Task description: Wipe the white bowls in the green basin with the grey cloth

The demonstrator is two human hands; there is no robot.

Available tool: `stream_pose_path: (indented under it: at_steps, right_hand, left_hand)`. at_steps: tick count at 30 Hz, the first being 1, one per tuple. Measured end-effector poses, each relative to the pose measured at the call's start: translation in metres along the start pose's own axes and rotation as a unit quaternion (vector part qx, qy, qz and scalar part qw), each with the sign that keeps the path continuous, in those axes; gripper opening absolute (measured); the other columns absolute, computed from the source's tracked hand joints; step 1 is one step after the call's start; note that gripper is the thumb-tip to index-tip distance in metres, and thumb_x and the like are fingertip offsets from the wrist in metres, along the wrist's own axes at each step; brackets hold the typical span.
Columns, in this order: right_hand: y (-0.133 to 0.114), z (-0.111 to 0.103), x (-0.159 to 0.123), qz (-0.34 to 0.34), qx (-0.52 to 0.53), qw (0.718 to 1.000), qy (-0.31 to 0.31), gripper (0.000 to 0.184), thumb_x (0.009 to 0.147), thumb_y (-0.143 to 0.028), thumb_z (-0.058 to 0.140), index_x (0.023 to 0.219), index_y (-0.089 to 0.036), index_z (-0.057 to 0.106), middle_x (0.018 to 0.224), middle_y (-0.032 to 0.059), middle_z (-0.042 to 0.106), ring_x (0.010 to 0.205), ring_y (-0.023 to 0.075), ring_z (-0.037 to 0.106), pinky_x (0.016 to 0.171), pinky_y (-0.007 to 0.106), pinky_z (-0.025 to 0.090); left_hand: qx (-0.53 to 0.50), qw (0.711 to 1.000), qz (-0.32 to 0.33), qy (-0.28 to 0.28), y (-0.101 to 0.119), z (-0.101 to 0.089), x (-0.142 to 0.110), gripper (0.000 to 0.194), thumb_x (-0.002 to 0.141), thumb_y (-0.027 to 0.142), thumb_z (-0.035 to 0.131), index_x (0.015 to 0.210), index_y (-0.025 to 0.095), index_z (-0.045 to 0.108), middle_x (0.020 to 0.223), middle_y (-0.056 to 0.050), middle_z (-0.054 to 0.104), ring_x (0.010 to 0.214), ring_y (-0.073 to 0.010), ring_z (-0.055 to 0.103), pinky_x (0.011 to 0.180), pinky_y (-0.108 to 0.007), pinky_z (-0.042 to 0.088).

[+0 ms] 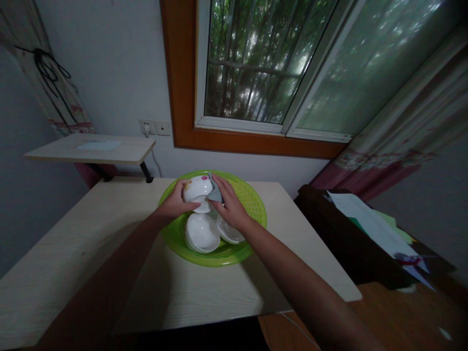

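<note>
My left hand (178, 201) grips a white bowl (197, 187) with a flower pattern, its thumb at the foot ring and its fingers round the side. The bowl is tilted, its underside facing me. My right hand (230, 202) is closed on a grey cloth (215, 190) and presses it against the bowl's right side. Below them, a green basin (215, 262) holds another white bowl (203, 234), its hollow facing up. A further white bowl (230, 231) lies beside it, partly hidden by my right hand and wrist.
The basin stands on a pale wooden table (292, 253). At the back left is a small raised shelf (127, 148) with a paper on it. A dark cabinet (351, 243) with papers stands to the right, and a window (270, 73) is behind.
</note>
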State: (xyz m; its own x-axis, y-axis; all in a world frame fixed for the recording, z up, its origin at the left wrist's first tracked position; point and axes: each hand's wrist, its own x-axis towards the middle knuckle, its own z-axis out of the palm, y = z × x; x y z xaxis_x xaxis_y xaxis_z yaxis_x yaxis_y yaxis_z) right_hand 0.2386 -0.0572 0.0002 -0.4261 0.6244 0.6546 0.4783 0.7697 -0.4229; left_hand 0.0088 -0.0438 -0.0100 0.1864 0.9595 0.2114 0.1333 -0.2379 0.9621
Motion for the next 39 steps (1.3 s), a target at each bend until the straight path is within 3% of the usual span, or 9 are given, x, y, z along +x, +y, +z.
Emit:
stream_pose_path:
  at_steps: [8,13,17,20,23,29,32,36,39]
  right_hand:
    - [-0.007,0.000,0.001,-0.033,-0.059,0.997,-0.032,0.075,0.101,-0.027,0.051,0.165,-0.027,0.014,0.169,0.0118,0.028,0.154,0.0295,0.031,0.126,0.057,0.029]
    - [-0.012,0.000,0.003,-0.018,-0.065,0.997,-0.033,0.089,0.097,-0.048,0.064,0.165,-0.027,0.011,0.169,0.0127,0.027,0.156,0.0324,0.026,0.127,0.058,0.029]
    - [-0.013,0.000,0.002,0.003,-0.086,0.996,-0.021,0.071,0.102,-0.047,0.054,0.163,-0.027,0.022,0.168,0.0088,0.030,0.159,0.0318,0.019,0.128,0.059,0.026]
    - [-0.009,0.002,0.002,0.020,-0.084,0.996,-0.013,0.058,0.107,-0.040,0.042,0.161,-0.024,0.030,0.166,0.0093,0.036,0.156,0.0284,0.029,0.128,0.056,0.028]
    - [-0.003,0.006,0.002,0.029,-0.062,0.998,-0.012,0.054,0.108,-0.036,0.038,0.160,-0.021,0.034,0.164,0.0113,0.039,0.151,0.0248,0.038,0.126,0.051,0.031]
    - [0.005,0.010,-0.001,0.064,-0.022,0.998,0.007,0.053,0.107,-0.032,0.039,0.158,-0.020,0.039,0.162,0.0118,0.043,0.149,0.0244,0.043,0.125,0.050,0.034]
    - [0.001,0.007,0.000,0.036,-0.038,0.999,0.002,0.054,0.106,-0.028,0.041,0.159,-0.022,0.036,0.163,0.0114,0.041,0.150,0.0242,0.042,0.126,0.051,0.035]
    - [-0.012,0.004,0.001,-0.055,-0.063,0.996,-0.041,0.062,0.104,-0.021,0.043,0.163,-0.029,0.026,0.168,0.0054,0.031,0.158,0.0215,0.025,0.128,0.054,0.029]
    - [-0.020,0.003,0.002,-0.099,-0.070,0.990,-0.067,0.062,0.103,-0.020,0.044,0.162,-0.028,0.027,0.169,0.0051,0.031,0.159,0.0218,0.018,0.129,0.056,0.027]
  left_hand:
    - [0.085,0.996,0.013,0.030,0.000,-0.002,-0.003,0.074,0.059,0.033,0.086,0.118,0.022,0.044,0.117,-0.008,0.063,0.109,-0.0249,0.065,0.092,-0.038,0.054]
    - [0.146,0.987,0.005,0.063,0.005,-0.002,-0.004,0.068,0.060,0.033,0.083,0.113,0.022,0.042,0.110,-0.006,0.062,0.102,-0.0235,0.064,0.090,-0.037,0.052]
    - [0.155,0.984,0.010,0.089,0.007,-0.001,-0.003,0.065,0.059,0.034,0.082,0.109,0.022,0.043,0.106,-0.005,0.061,0.098,-0.0230,0.064,0.089,-0.037,0.051]
    - [0.135,0.985,0.008,0.105,0.006,-0.002,-0.003,0.065,0.059,0.034,0.081,0.109,0.022,0.043,0.104,-0.004,0.061,0.098,-0.0229,0.064,0.088,-0.037,0.051]
    - [0.131,0.986,0.002,0.108,0.004,-0.003,-0.003,0.065,0.059,0.034,0.081,0.110,0.022,0.043,0.105,-0.004,0.061,0.099,-0.0234,0.064,0.090,-0.038,0.051]
    - [0.134,0.987,0.002,0.092,0.002,-0.004,-0.002,0.064,0.061,0.033,0.081,0.111,0.022,0.043,0.107,-0.005,0.060,0.100,-0.0235,0.064,0.089,-0.038,0.052]
    - [0.162,0.983,0.005,0.085,0.006,-0.003,-0.004,0.063,0.060,0.032,0.082,0.109,0.022,0.043,0.103,-0.004,0.061,0.096,-0.0225,0.064,0.086,-0.037,0.052]
    - [0.144,0.986,-0.003,0.079,0.013,0.000,-0.007,0.064,0.057,0.031,0.083,0.106,0.023,0.043,0.097,-0.001,0.061,0.089,-0.0205,0.064,0.080,-0.034,0.052]
    - [0.128,0.989,-0.003,0.075,0.013,0.001,-0.006,0.063,0.057,0.030,0.082,0.105,0.022,0.043,0.095,-0.001,0.062,0.086,-0.0191,0.064,0.076,-0.032,0.051]
